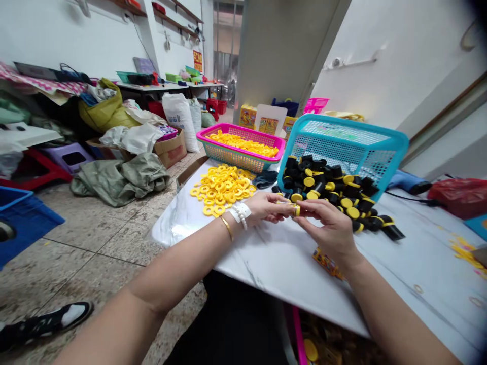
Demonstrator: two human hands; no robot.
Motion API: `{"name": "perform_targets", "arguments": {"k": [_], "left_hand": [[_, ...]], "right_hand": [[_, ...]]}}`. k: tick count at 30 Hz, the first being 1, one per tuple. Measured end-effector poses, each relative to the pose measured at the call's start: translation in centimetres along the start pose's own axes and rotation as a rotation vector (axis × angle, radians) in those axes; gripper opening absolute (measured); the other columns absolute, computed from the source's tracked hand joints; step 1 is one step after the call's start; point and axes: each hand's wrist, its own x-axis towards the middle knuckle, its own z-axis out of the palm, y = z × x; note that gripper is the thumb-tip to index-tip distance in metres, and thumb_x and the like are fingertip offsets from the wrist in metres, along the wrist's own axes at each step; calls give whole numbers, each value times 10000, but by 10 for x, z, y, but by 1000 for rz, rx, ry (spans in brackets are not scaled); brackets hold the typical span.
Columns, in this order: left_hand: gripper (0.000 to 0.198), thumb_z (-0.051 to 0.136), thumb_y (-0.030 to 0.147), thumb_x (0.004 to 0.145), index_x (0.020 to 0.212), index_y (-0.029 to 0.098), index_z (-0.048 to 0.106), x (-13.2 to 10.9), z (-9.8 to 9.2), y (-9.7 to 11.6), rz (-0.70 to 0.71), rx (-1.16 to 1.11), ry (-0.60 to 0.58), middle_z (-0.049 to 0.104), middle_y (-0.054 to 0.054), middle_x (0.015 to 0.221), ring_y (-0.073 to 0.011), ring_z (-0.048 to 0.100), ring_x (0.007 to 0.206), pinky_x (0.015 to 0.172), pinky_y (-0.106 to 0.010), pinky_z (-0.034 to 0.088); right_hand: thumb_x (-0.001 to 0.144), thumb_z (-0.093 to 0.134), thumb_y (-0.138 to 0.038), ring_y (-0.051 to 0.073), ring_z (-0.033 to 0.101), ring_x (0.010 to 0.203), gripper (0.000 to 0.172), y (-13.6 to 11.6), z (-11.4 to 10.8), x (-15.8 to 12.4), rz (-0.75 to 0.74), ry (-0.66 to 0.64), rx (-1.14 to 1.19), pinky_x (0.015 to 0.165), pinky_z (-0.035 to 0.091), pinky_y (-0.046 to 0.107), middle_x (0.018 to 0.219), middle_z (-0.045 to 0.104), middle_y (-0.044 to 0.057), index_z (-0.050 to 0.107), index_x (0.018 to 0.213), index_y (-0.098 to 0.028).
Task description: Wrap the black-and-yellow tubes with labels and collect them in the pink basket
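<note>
My left hand [266, 208] and my right hand [329, 225] meet over the white marble table [289, 258], fingers pinched together on a small black cap with a yellow ring [296, 209]. A heap of black and yellow caps [335, 190] spills out of a tipped blue basket [342, 147] just behind my hands. Loose yellow rings [222, 187] lie in a pile to the left of my left wrist, which wears a white bead bracelet and a gold bangle.
A pink basket [239, 147] of yellow rings stands behind the pile. A red bag [462, 195] and a blue tool [409, 182] lie at the right. Bags, boxes and stools crowd the floor at left. A shoe [45, 322] shows at lower left.
</note>
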Motion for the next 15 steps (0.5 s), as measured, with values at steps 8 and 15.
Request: {"name": "perform_targets", "arguments": {"k": [8,15], "left_hand": [[289,808,261,714,950,119,720,-1,12,3,225,205,48,673,-28,710,-89,593,595,571,-198,464],[526,666,634,774,718,112,655,-2,12,2,24,93,-3,634,-50,594,-73,507,419,418,-197,358]], "right_hand": [[710,832,-366,224,719,758,297,0,10,-4,306,59,313,764,629,432,875,755,40,758,958,-221],[729,827,-311,168,697,686,362,11,1,0,286,-121,481,665,635,388,1062,684,31,743,1081,-303]]}}
